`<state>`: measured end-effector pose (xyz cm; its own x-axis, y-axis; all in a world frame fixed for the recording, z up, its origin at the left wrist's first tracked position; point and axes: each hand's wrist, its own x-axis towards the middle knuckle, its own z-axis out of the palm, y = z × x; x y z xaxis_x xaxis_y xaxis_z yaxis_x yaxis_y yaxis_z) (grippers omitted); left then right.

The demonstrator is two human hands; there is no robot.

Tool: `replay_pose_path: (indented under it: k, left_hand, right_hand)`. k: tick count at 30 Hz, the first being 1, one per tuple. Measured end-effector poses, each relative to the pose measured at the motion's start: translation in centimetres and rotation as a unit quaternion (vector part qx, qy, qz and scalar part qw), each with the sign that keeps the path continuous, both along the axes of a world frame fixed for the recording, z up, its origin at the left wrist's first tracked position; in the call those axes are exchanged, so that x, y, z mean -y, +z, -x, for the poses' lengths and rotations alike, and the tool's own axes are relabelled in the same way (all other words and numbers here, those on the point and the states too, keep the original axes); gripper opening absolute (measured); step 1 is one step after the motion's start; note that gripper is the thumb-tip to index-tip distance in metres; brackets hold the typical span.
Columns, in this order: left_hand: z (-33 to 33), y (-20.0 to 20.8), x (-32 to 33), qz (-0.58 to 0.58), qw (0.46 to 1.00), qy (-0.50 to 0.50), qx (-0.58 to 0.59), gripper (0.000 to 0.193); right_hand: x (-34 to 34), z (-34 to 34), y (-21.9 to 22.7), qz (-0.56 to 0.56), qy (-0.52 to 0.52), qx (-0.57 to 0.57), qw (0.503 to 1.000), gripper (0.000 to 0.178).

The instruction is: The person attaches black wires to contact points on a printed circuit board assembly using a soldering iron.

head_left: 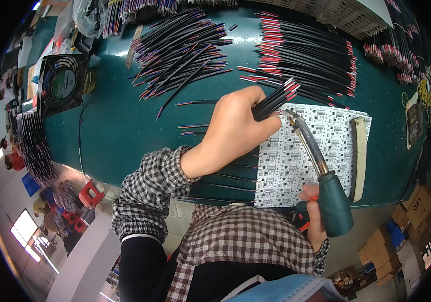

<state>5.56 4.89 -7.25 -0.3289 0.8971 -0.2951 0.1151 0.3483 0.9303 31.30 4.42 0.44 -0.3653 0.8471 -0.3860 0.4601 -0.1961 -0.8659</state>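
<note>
Head view: left hand (238,123) closed round black cable bundle (276,100), long axis slanting up-right. Right hand (316,219) grips soldering iron (329,185), tip up-left beside left fingertips, over white board sheet (303,161); contact unclear. Pale bar (359,161) along sheet's right; red-tipped cables (306,55) beyond.

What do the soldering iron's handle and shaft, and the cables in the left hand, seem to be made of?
Handle: probably plastic, its dark green surface smooth and moulded-looking. Shaft: likely metal, grey with worn, brownish patches. Cables: smooth black coverings, plastic or rubber; I can't tell which.
</note>
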Motion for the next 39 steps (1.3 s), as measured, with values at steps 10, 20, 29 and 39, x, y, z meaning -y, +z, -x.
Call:
replay_pose_path:
  k: [10,20,29,39]
  left_hand:
    - [-0.1,0.0,0.0,0.004,1.000,0.000,-0.002,0.014]
    - [0.0,-0.2,0.1,-0.011,1.000,0.002,-0.008,0.014]
    - [0.0,-0.1,0.0,-0.016,1.000,0.007,-0.001,0.015]
    - [1.3,1.4,2.4,-0.057,0.995,0.021,-0.082,0.018]
  right_hand:
    - [-0.4,0.1,0.0,-0.031,0.033,0.031,0.998,0.042]
    - [-0.6,0.2,0.2,-0.074,0.083,0.046,0.993,0.042]
    - [-0.5,0.7,0.8,0.009,0.041,-0.006,0.999,0.035]
    - [0.1,-2.1,-2.2,-0.081,-0.103,-0.177,0.976,0.064]
